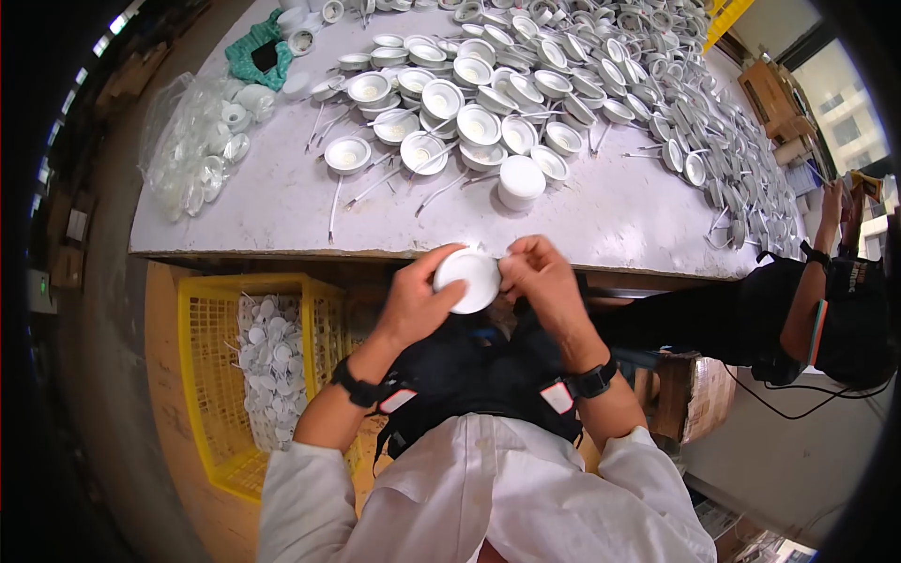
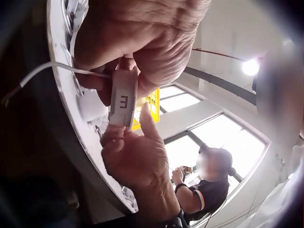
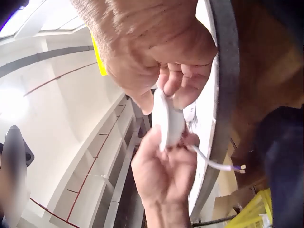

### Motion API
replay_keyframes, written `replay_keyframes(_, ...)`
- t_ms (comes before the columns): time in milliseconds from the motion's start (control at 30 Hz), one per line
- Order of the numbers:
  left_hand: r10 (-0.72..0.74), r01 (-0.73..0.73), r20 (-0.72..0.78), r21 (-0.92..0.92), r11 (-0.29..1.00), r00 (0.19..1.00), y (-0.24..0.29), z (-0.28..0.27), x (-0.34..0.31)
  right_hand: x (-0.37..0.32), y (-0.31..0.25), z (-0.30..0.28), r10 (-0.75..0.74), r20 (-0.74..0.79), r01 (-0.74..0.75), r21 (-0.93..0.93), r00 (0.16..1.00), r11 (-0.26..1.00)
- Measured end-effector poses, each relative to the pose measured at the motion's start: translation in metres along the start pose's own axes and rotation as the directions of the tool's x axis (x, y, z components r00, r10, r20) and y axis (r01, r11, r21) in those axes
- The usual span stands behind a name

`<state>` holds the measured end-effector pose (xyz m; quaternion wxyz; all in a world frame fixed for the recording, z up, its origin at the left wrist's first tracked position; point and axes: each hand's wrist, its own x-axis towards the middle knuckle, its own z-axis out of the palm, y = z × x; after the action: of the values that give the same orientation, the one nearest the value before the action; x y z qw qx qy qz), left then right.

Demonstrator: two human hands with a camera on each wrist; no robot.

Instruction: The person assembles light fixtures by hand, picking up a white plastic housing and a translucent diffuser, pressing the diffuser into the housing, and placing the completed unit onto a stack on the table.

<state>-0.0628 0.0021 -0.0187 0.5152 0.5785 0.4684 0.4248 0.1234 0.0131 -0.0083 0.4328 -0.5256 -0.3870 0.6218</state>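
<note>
Grips the lamp (image 1: 467, 281) in the left hand (image 1: 413, 298) at the centre of the head view, just in front of the bench (image 1: 282, 220), with the thumb over its white face and the fingers curled behind. Pinches the opposite rim in the right hand (image 1: 554, 286), with fingers bent and narrow around it. Trails a loose cable (image 3: 216, 165) from the lamp, past the left fingers.

Could drop the lamp if loosening both hands together, having no bench beneath. Could snag the cable on the bench edge, or strain its joint, by turning the lamp with that tail free. Could smudge the face by pressing with the left thumb.

Farther out, could knock the stack (image 1: 521, 192) by reaching forward over it, at upper centre. Could tangle cables among the piled lamps (image 1: 479, 125) beyond, from crossing wires. At lower left, could spill small parts by bumping the yellow crate (image 1: 195, 375).
</note>
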Motion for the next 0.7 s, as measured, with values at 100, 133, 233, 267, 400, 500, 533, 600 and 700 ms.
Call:
replay_keyframes(100, -0.151, 0.105, -0.282, -0.172, 0.979, 0.947, -0.031, -0.049, -0.030, 0.038, -0.002, -0.025, -0.262, -0.259, 0.212, -0.208, 0.929, 0.955)
replay_keyframes(133, -0.234, 0.149, -0.364, -0.246, 0.958, 0.901, -0.042, -0.069, -0.041, 0.049, -0.009, -0.028, -0.281, -0.329, 0.220, -0.212, 0.902, 0.952)
replay_keyframes(233, -0.303, 0.297, -0.579, -0.108, 0.949, 0.757, -0.099, -0.139, -0.076, 0.078, -0.016, -0.032, -0.231, -0.365, 0.140, -0.259, 0.902, 0.956)
replay_keyframes(267, -0.314, 0.363, -0.643, -0.059, 0.930, 0.698, -0.121, -0.162, -0.090, 0.088, -0.014, -0.031, -0.241, -0.341, 0.126, -0.325, 0.909, 0.937)
replay_keyframes(400, -0.554, 0.561, -0.733, -0.284, 0.777, 0.396, -0.203, -0.259, -0.160, 0.099, -0.006, -0.032, -0.287, -0.292, 0.167, -0.374, 0.913, 0.912)
replay_keyframes(500, -0.502, 0.529, -0.786, -0.271, 0.805, 0.361, -0.263, -0.331, -0.242, 0.093, -0.006, -0.032, -0.278, -0.344, 0.203, -0.237, 0.897, 0.950)
replay_keyframes(533, -0.448, 0.590, -0.810, -0.161, 0.791, 0.380, -0.266, -0.340, -0.261, 0.091, -0.006, -0.033, -0.279, -0.345, 0.202, -0.243, 0.896, 0.949)
replay_keyframes(600, -0.561, 0.708, -0.806, -0.283, 0.647, 0.191, -0.259, -0.347, -0.272, 0.089, -0.007, -0.034, -0.287, -0.383, 0.233, -0.183, 0.878, 0.955)
replay_keyframes(700, -0.617, 0.741, -0.782, -0.365, 0.563, 0.084, -0.267, -0.335, -0.261, 0.089, 0.000, -0.041, -0.269, -0.417, 0.290, -0.013, 0.868, 0.957)
